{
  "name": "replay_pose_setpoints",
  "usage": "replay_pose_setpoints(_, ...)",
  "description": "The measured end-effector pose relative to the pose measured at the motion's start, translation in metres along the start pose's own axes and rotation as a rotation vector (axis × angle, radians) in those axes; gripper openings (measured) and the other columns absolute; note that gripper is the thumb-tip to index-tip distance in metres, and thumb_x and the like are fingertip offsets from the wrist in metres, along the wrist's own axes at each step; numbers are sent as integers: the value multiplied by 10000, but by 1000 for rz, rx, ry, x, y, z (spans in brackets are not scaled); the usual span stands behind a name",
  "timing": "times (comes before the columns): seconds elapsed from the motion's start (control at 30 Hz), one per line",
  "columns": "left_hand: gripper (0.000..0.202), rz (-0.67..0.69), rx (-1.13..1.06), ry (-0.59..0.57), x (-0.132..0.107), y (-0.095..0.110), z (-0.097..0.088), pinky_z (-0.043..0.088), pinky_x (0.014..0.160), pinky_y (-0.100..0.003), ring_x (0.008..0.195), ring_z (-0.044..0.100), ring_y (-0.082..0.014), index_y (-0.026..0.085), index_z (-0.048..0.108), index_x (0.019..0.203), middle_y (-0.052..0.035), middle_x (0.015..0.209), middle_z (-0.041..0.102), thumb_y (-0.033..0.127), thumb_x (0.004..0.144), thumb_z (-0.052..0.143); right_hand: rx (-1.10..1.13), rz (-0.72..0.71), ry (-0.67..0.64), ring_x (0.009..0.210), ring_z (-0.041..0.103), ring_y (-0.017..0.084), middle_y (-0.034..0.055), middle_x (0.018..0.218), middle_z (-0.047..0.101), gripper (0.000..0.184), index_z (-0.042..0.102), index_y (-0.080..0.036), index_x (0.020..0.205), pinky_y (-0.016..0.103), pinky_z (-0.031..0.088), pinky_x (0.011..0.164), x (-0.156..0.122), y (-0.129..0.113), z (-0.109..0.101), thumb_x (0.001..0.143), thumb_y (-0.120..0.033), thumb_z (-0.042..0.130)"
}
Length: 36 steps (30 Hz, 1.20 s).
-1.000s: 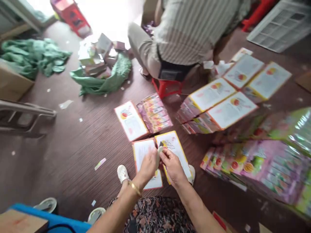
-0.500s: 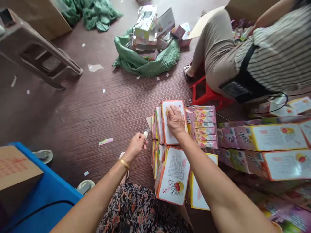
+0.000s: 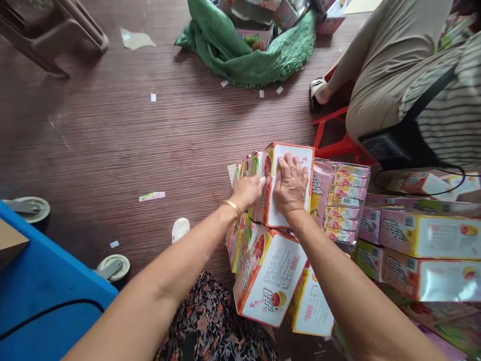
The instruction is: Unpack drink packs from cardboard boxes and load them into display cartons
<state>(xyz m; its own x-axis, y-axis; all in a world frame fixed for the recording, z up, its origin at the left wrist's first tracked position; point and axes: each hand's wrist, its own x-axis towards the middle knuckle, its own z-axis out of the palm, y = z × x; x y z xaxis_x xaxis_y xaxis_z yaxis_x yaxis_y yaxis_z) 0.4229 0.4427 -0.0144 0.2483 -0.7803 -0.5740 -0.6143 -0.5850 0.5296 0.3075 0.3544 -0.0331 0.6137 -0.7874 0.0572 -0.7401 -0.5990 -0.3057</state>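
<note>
A white-faced carton with orange edges and fruit print (image 3: 291, 149) stands on the brown floor in front of me. My right hand (image 3: 291, 183) lies flat on its top face, fingers stretched out. My left hand (image 3: 248, 193) presses against the carton's left side with its fingers curled; whatever is inside them is hidden. Two similar cartons (image 3: 270, 281) lean close to my knees. A row of pink packets (image 3: 343, 200) stands just right of the carton.
More cartons (image 3: 424, 233) are stacked at the right. Another person in a striped shirt (image 3: 443, 115) sits on a red stool (image 3: 338, 145) beyond them. A green cloth holding boxes (image 3: 248, 50) lies at the top. A blue cart (image 3: 45, 291) with castors is at the lower left.
My left hand has moved from the open floor onto the carton's left side. My right hand stays flat on the carton. The view has tilted further down.
</note>
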Motion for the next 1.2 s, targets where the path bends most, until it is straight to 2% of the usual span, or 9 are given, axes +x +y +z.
replay_pose_setpoints(0.2,448,-110,-52,-212,-97,-30,43,481,749,-345,957,712,-294,203,680,1095,-120,1004,756,429,1055,295,-5,1,-1,1484,299,249,113,1533,457,499,533,-189,1417,570,168,1223,-4,-6,-2,992,-282,286)
replay_pose_setpoints(0.37,498,-197,-103,63,-11,-56,2,470,799,-321,1028,688,-263,179,692,1062,-122,1081,743,392,1066,241,-43,-35,13,1489,287,273,128,1561,413,517,501,-186,1440,591,171,1213,-6,1,-3,989,-329,292)
replay_pose_setpoints(0.5,475,-61,-166,45,60,-47,27,466,867,-316,1112,661,-256,150,683,1121,-134,1192,714,380,1064,272,-67,-52,1,1491,279,294,133,1564,401,527,461,-207,1474,625,179,1198,-5,9,-3,984,-325,307)
replay_pose_setpoints(0.63,480,-34,-161,-138,-3,-50,73,480,771,-325,987,703,-261,184,675,1133,-119,1059,748,409,1063,257,-60,-56,16,1487,287,311,144,1545,425,523,483,-192,1457,629,198,1191,-7,8,-5,983,-332,315)
replay_pose_setpoints(0.73,466,-78,-123,-195,-50,-74,76,478,763,-341,991,706,-292,205,695,1090,-124,1021,755,447,1051,298,-58,-57,26,1480,304,314,150,1531,443,515,500,-184,1441,636,190,1194,-9,6,-6,982,-337,322)
replay_pose_setpoints(0.8,484,-132,-134,-124,-38,-90,62,476,767,-342,990,704,-295,201,703,1062,-129,1028,754,450,1050,288,-68,-60,34,1477,310,316,152,1529,446,511,504,-180,1434,640,196,1194,-10,6,-6,985,-342,322)
replay_pose_setpoints(1.0,467,-93,-236,45,111,-87,56,484,874,-341,1127,659,-283,142,688,1179,-159,1196,710,362,1049,296,-136,-115,53,1481,308,307,141,1551,420,509,494,-178,1438,628,271,1177,-10,9,-11,1001,-353,302)
replay_pose_setpoints(1.07,465,-57,-260,-12,111,-80,81,497,874,-341,1086,674,-271,150,682,1197,-152,1160,721,364,1050,296,-127,-120,58,1476,317,311,142,1552,418,503,495,-182,1438,635,289,1168,-9,8,-13,1005,-348,300)
replay_pose_setpoints(1.2,462,-53,-194,-206,32,-93,116,519,853,-369,1028,698,-291,190,701,1135,-147,1083,740,417,1044,309,-111,-117,61,1463,340,336,146,1539,439,490,514,-181,1424,666,268,1168,-11,4,-13,992,-326,334)
